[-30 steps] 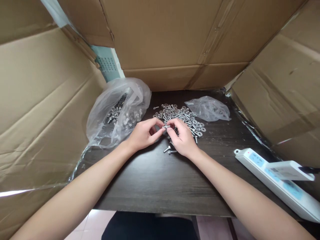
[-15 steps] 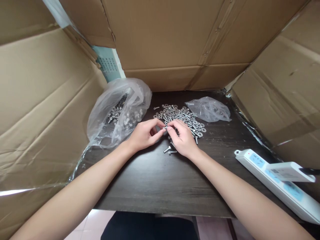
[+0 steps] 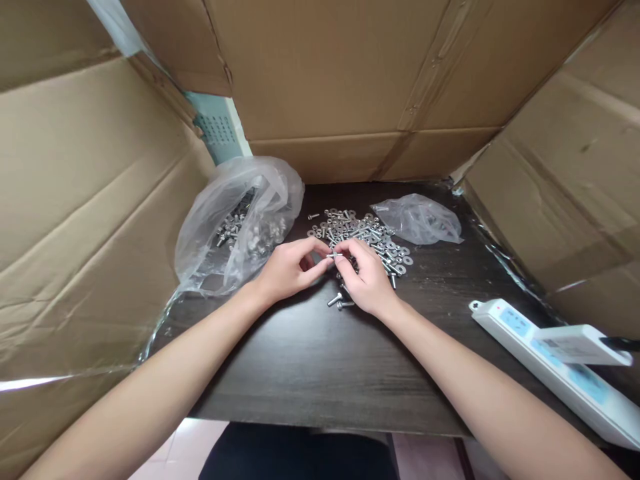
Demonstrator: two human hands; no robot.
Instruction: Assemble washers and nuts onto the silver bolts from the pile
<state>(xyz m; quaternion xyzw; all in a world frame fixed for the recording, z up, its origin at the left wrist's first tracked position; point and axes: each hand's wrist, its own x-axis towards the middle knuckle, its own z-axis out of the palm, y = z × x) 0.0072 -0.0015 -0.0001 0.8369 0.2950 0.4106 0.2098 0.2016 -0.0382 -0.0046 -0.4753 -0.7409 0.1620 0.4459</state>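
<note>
Change since earlier: almost nothing has moved; both hands stay together at the same spot, and the small bolt between them shows a little more clearly than half a second ago.
Left hand: the left hand (image 3: 287, 270) rests on the dark worktop (image 3: 320, 373), thumb and forefinger pinched on one end of the bolt.
Right hand: the right hand (image 3: 367, 277) meets it from the other side, its fingertips (image 3: 345, 248) closed on the bolt's other end.
Bolt: the bolt (image 3: 334, 255) is a short silver piece lying level, its long axis running left to right between the two pinches, lifted just above the worktop. Both hands are equally near; each grips it.
Whether a nut or washer is on it: too small to tell.
Loose hardware: a heap of bolts and washers (image 3: 365, 235) lies just beyond the fingers, partly hidden by the right hand; two bolts (image 3: 341, 301) lie under the right palm's near edge.
Bags: a large clear bag (image 3: 235, 220) holding more hardware sits just left of the left hand; a smaller clear bag (image 3: 417, 220) lies right of the heap.
Far right: a white power strip (image 3: 555, 360), well apart.
Surround: cardboard walls (image 3: 350, 87) on three sides.
In the way: nothing lies between the hands.
</note>
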